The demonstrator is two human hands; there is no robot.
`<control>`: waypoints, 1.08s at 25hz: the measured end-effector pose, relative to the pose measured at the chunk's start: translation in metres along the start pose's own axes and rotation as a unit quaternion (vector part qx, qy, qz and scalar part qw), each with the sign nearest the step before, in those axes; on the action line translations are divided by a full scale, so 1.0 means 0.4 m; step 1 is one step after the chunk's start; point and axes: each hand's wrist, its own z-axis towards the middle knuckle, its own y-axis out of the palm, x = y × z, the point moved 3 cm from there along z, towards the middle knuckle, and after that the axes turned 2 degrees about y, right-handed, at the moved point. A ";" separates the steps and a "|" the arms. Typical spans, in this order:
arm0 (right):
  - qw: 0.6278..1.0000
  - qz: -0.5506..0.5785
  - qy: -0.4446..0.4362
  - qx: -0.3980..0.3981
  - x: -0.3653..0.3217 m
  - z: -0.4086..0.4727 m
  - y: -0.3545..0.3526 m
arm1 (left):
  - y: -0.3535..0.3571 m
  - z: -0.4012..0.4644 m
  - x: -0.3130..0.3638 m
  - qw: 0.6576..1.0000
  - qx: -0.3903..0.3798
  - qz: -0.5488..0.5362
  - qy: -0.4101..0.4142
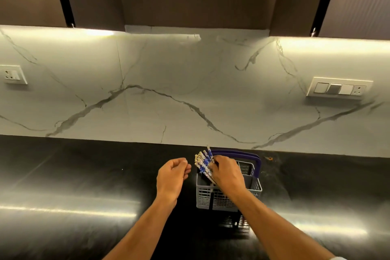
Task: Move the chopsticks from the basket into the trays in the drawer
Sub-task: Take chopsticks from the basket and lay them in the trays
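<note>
The chopsticks (203, 161) stand as a fanned bundle in the left compartment of the basket (205, 198), low in the middle of the frame, their patterned blue and white tops sticking up above the rim and leaning toward the upper left. They look thin, stiff and light, with a smooth glossy finish, so they will probably slide against each other and slip out one by one if held loosely. The sensible place to take them is around the upper shafts, just under the decorated ends, gathering the whole fan into one tight bunch before lifting straight up out of the slot.

The right hand (225, 172) reaches over the basket from the lower right. Its fingers are curled against the right side of the bundle and appear to be closing on the shafts, though the fingertips are hidden behind the sticks, so how firm the grip is cannot be told.

The left hand (172, 175) hovers just left of the bundle, near it but not touching, fingers loosely curled with nothing in them.

The basket, grey with a blue handle (256, 163), sits on the dark, shiny counter (84, 186). No drawer or trays are in view.
</note>
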 end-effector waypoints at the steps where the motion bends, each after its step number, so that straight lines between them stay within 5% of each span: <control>1: 1.000 0.019 0.004 0.006 -0.006 0.007 -0.028 | 0.002 -0.001 0.024 1.000 0.000 -0.011 0.028; 6: 0.993 0.112 -0.025 0.041 -0.051 0.027 -0.205 | 0.049 -0.015 0.188 0.981 -0.068 0.035 0.180; 12: 0.981 0.117 -0.137 0.069 -0.140 0.021 -0.410 | 0.164 -0.062 0.432 0.918 -0.151 0.138 0.339; 18: 0.961 0.174 -0.208 0.062 -0.194 -0.010 -0.536 | 0.219 -0.105 0.565 0.912 -0.205 0.117 0.336; 27: 0.963 0.174 -0.203 0.028 -0.176 -0.053 -0.537 | 0.226 -0.151 0.575 0.925 -0.232 0.037 0.298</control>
